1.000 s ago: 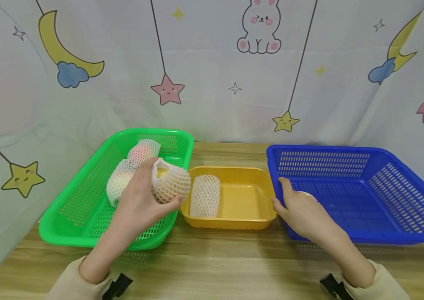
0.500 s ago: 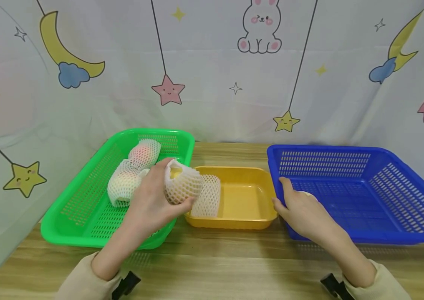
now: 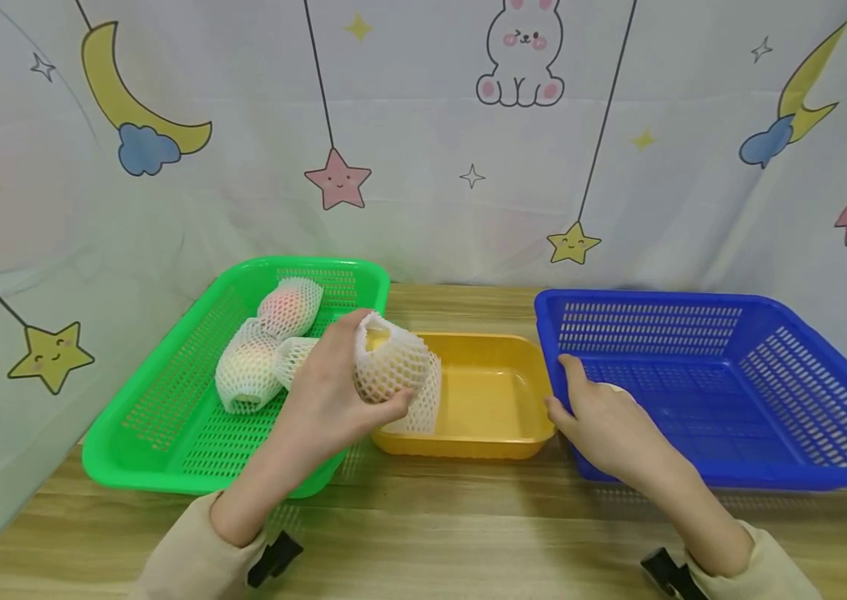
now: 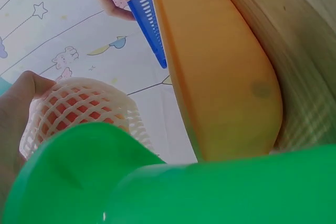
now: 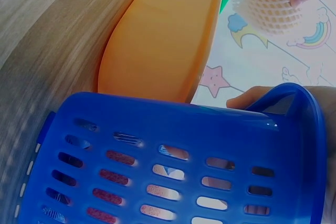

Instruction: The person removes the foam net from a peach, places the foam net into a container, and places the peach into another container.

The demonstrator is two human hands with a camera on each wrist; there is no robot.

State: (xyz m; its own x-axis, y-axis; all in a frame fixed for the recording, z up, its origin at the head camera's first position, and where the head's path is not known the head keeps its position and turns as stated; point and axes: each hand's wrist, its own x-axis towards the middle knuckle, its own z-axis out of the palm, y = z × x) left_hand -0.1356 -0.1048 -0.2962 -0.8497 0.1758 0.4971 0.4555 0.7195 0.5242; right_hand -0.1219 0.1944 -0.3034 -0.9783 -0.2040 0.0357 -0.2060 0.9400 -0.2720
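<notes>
My left hand (image 3: 329, 392) holds a yellowish-red round fruit in a white foam net (image 3: 392, 362), over the left end of the yellow tray (image 3: 494, 400). Another white foam net (image 3: 427, 404) lies in that tray, partly covered by the held fruit. My right hand (image 3: 607, 421) grips the left rim of the blue basket (image 3: 656, 296), thumb toward the tray. A pale edge (image 3: 613, 387) shows just past its knuckles, too little to identify. Netted fruits (image 3: 290, 307) lie in the green basket (image 3: 131, 462), one partly behind my left hand.
The green basket, the tray and the blue basket stand side by side on a wooden table (image 3: 453, 525). Behind them hangs a white cloth (image 3: 423, 225) printed with stars, moons and a rabbit. Through the blue basket's slots, reddish speckled patches (image 5: 113, 177) show in the right wrist view.
My left hand has moved right with the netted fruit, from the green basket's edge to over the yellow tray. Another netted fruit has come into view behind it. The right hand has stayed still.
</notes>
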